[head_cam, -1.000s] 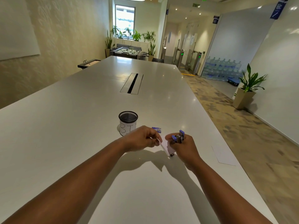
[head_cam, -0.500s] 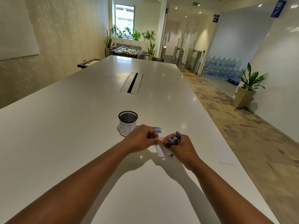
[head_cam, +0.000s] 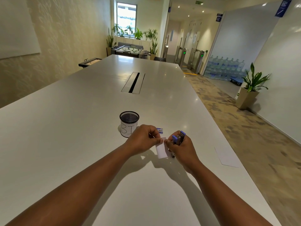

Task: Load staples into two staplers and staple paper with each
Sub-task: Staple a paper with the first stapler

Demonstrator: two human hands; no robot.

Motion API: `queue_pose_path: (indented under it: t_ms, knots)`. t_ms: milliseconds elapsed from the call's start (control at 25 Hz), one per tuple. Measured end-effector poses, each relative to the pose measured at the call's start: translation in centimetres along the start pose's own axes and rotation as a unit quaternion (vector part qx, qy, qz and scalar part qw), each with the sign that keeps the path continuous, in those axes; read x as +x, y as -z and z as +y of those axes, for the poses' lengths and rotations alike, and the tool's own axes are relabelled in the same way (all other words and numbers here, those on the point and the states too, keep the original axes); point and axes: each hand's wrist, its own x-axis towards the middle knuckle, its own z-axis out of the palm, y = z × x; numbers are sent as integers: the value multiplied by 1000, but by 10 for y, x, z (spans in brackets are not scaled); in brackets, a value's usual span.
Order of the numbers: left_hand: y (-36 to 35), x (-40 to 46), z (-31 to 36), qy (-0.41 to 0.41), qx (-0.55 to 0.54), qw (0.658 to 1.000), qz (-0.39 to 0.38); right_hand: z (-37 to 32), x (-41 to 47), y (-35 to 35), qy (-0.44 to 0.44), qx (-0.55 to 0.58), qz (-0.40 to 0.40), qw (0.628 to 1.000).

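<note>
1. The right hand (head_cam: 182, 148) is closed around a small stapler (head_cam: 178, 139) with blue ends, held above the white table (head_cam: 81, 128). The stapler's blue tips poke out above the fingers.
2. The left hand (head_cam: 143, 139) pinches the top edge of a small white slip of paper (head_cam: 161, 150) between thumb and fingertips. The slip hangs down between the two hands, and the right thumb meets its top corner.
3. A small metal object (head_cam: 173, 155), too small to identify, shows on the table just below the right hand.
4. A black mesh cup (head_cam: 129, 123) stands just beyond the left hand. It wears a white label with hand-drawn letters: "BI" can be read, the rest is hidden by the hand.
5. A small blue and white box (head_cam: 160, 130) lies behind the left knuckles. Its print is too small to read.
6. A larger white sheet (head_cam: 227, 158) lies near the table's right edge, well apart from the hands.
7. A green exit sign (head_cam: 199, 2) hangs at the ceiling far back.
</note>
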Motion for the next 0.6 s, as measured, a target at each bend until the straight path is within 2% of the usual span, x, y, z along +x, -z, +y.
queue_pose_path:
  t_ms: [160,600]
  knots:
    - [-3,-1,-1,11,-8,1000,11,0,-2,-2,-24,41,-13,999]
    - [-2,1,-2,-3,16,1000,2,1,-3,-1,-9,16,-31,999]
